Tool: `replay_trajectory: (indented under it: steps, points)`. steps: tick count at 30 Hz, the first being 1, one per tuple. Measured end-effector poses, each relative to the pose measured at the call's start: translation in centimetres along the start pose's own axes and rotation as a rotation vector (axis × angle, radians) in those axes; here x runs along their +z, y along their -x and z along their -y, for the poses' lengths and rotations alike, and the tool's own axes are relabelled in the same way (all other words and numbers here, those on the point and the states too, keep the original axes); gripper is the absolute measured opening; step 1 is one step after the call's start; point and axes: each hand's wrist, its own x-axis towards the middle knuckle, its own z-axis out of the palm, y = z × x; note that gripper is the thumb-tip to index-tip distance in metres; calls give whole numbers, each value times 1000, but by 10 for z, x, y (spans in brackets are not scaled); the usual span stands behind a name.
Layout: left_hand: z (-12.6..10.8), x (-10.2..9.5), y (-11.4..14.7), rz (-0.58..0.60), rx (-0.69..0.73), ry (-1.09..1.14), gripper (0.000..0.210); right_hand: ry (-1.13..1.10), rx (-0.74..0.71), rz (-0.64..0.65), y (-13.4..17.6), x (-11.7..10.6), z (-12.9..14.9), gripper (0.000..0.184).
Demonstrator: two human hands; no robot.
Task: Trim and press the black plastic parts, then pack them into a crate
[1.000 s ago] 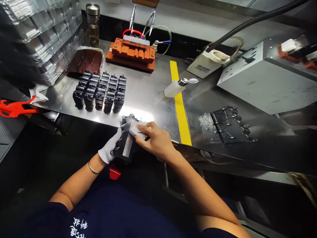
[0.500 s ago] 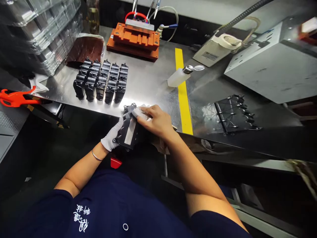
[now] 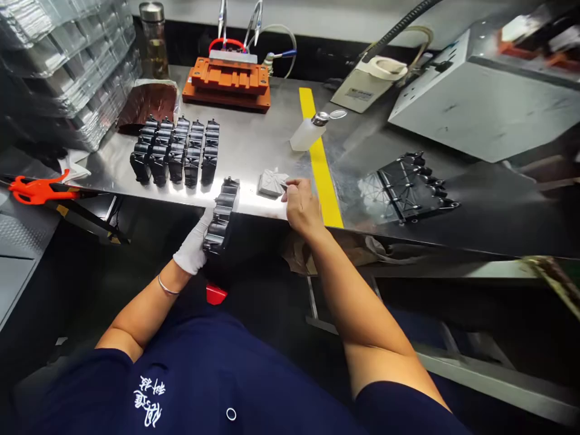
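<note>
Steel bench, pale wall behind. Left fingers hold black part; right fingers beside white pad, grip unclear.

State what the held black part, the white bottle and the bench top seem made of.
Black part: probably plastic, semi-gloss, with rounded, moulded-looking ridges. White bottle: likely plastic, its body cloudy; silvery cap, perhaps metal. Bench top: seemingly steel, smooth, with bright, blurred reflections.

The left hand holds a black part at the worktop's front edge, the right hand beside a white cloth.
</note>
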Motion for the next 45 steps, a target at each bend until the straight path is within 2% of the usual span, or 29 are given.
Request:
replay_trajectory:
  steps: [2,4,7,10,14,21,26,33,37,41,45]
  points:
    - [-2,5,5,28,112,-185,41,2,-19,59,7,1,3,26]
    - [0,3,9,57,242,-354,47,-27,-124,99,13,5,7,23]
    - [8,-7,9,-5,350,-551,54,-64,-342,86,20,15,13,23]
    - [16,-19,6,-65,406,-683,57,20,-410,71,24,24,19,27]
    - [21,-28,2,-99,425,-724,62,87,-391,8,23,36,20,27]
    - [18,-20,5,-71,440,-831,59,174,-513,-112,15,46,14,30]
    - [19,-22,6,-41,435,-833,60,163,-606,-95,9,40,14,31]
    - [19,-24,5,-27,445,-833,59,187,-618,-86,6,34,17,31]
    - [19,-25,5,-28,437,-820,61,160,-563,-119,14,32,15,28]
    - [22,-27,3,-33,442,-825,56,54,-584,-93,35,28,8,27]
    - [24,-28,3,-41,467,-865,51,42,-615,-75,52,27,2,28]
